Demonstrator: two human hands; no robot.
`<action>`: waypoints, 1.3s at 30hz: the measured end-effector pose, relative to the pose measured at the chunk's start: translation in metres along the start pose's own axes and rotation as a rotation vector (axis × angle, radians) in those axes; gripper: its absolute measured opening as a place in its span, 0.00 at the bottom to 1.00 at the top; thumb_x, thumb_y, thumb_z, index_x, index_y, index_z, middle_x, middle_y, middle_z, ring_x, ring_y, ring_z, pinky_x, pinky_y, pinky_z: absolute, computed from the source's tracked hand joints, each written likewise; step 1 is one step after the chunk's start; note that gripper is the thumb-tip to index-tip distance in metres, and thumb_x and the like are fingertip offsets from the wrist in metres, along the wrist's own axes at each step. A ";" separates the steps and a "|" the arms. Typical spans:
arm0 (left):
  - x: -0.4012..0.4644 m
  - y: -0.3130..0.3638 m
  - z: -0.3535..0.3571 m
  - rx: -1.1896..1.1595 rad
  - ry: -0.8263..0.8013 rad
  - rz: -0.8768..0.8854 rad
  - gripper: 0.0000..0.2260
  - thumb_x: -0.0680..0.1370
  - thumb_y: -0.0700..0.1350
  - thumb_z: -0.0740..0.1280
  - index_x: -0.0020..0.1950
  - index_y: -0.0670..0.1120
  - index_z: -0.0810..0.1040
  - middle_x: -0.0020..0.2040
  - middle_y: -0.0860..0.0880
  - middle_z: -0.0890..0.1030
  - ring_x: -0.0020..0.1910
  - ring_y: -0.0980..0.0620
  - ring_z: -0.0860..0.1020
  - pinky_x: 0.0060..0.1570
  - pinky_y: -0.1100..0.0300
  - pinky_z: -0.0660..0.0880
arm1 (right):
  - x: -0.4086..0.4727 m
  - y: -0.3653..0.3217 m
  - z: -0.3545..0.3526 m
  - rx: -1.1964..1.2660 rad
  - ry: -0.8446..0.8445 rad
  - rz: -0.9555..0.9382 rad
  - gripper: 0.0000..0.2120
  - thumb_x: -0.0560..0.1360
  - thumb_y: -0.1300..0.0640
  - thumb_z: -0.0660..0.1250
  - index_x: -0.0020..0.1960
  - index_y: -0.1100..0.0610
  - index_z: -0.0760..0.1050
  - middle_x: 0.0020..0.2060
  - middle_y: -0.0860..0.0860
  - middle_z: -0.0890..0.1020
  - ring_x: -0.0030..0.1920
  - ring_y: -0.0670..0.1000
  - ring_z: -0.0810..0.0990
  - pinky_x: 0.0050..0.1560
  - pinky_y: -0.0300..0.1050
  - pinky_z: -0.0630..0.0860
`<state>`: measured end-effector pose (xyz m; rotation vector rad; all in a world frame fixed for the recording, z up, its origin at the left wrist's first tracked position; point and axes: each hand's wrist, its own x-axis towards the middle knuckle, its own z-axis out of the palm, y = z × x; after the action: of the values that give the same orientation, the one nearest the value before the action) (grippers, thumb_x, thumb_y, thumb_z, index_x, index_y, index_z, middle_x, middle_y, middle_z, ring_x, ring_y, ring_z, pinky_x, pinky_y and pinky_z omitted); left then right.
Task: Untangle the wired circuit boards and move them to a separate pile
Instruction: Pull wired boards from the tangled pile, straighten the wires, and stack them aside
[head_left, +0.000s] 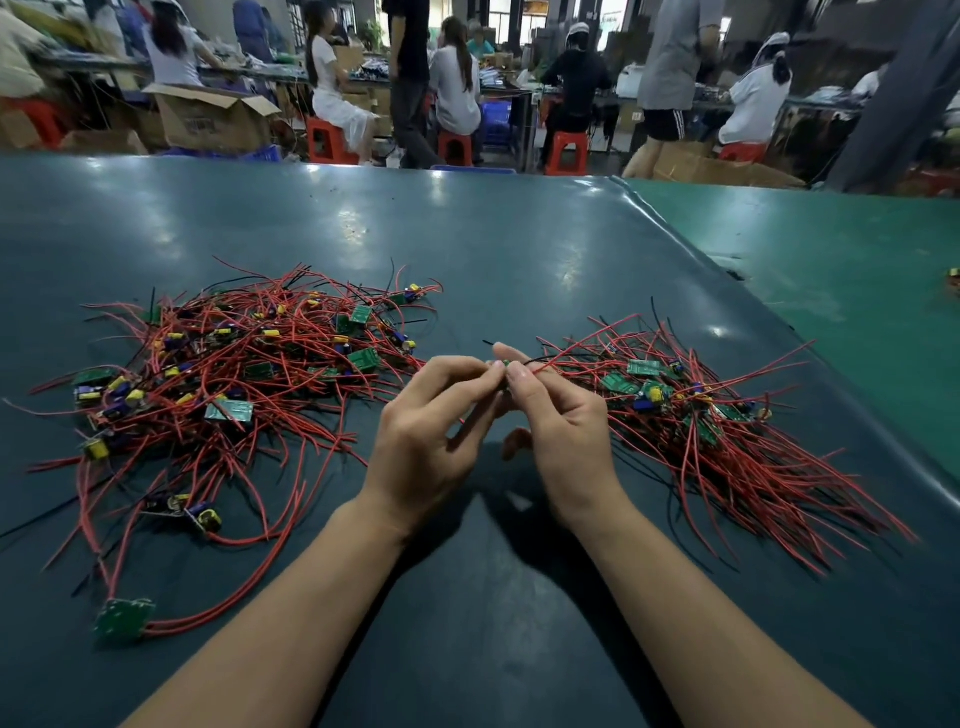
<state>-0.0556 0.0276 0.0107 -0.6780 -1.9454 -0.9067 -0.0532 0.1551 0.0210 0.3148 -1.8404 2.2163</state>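
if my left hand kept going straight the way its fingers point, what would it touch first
Almost at once, the right hand: the left hand points up and right, and its fingertips already meet the right's over a small wired board. Past that lies the right pile, though depth is unclear.

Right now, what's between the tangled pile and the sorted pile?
Head view: both hands, left and right, pinching one wired board over bare mat between tangled pile and sorted pile.

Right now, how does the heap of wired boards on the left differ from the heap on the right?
The left heap of red-wired green circuit boards is a loose tangle, its wires looping every way; the right heap of red-wired green circuit boards has its wires mostly combed one way, fanning toward the near right. The left heap spreads wider, with stray boards at its near edge; the right heap looks tighter. Both lie on the dark green table mat.
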 end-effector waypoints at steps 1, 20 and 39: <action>0.000 0.001 -0.001 0.001 0.003 0.002 0.10 0.73 0.32 0.73 0.54 0.34 0.82 0.49 0.40 0.81 0.48 0.49 0.80 0.52 0.61 0.77 | 0.001 0.000 0.000 0.035 -0.003 0.014 0.14 0.80 0.63 0.64 0.41 0.52 0.85 0.52 0.49 0.85 0.44 0.46 0.84 0.28 0.36 0.76; 0.001 0.003 0.001 -0.002 -0.004 -0.056 0.04 0.70 0.34 0.75 0.37 0.36 0.81 0.39 0.43 0.77 0.36 0.47 0.77 0.37 0.56 0.75 | 0.012 0.006 -0.010 0.034 0.098 0.067 0.08 0.76 0.57 0.70 0.43 0.48 0.87 0.46 0.50 0.87 0.38 0.46 0.82 0.29 0.36 0.72; 0.002 -0.009 -0.016 0.079 0.292 -0.072 0.03 0.73 0.32 0.72 0.46 0.35 0.82 0.47 0.40 0.79 0.44 0.50 0.78 0.47 0.63 0.75 | 0.027 -0.011 -0.038 0.254 0.469 0.058 0.12 0.83 0.53 0.59 0.45 0.57 0.76 0.38 0.52 0.81 0.22 0.46 0.74 0.19 0.34 0.65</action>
<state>-0.0552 0.0101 0.0151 -0.4064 -1.7422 -0.9131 -0.0757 0.1953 0.0327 -0.2055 -1.3423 2.3127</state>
